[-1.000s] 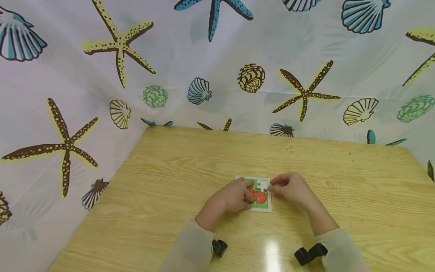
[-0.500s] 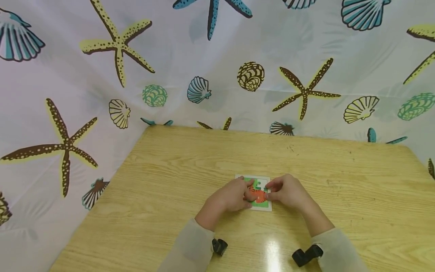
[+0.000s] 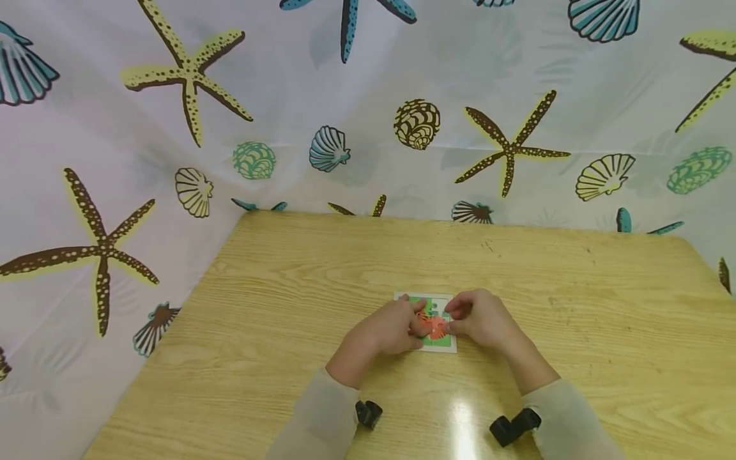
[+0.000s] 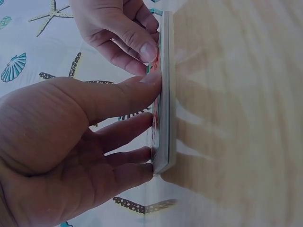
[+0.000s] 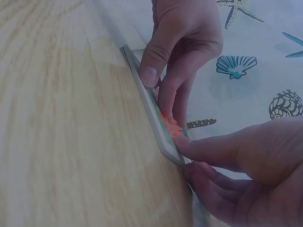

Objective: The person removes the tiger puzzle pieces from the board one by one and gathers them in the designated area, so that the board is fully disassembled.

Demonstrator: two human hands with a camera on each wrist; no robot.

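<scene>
A small square jigsaw puzzle point(image 3: 441, 348) in a white frame lies flat on the table, with an orange striped figure on green. White backing shows at its upper right. My left hand point(image 3: 388, 327) rests spread on its left half, thumb and fingertips pressing the surface, as the left wrist view shows. My right hand point(image 3: 480, 318) is at the right side, thumb at an orange puzzle piece point(image 5: 171, 126) with fingers curled near the frame's edge. That piece looks slightly tilted up. The fingers hide part of the picture.
The wood-grain table point(image 3: 299, 275) extends around the puzzle on all sides. A white cloth point(image 3: 368, 166) printed with starfish and shells hangs behind it and at the left. Black wrist mounts point(image 3: 514, 427) sit at both sleeves.
My right hand has moved left from the frame's right edge onto the puzzle, its thumb now at the orange piece, which has tilted. My left hand stays in place; the head view shifts slightly.
</scene>
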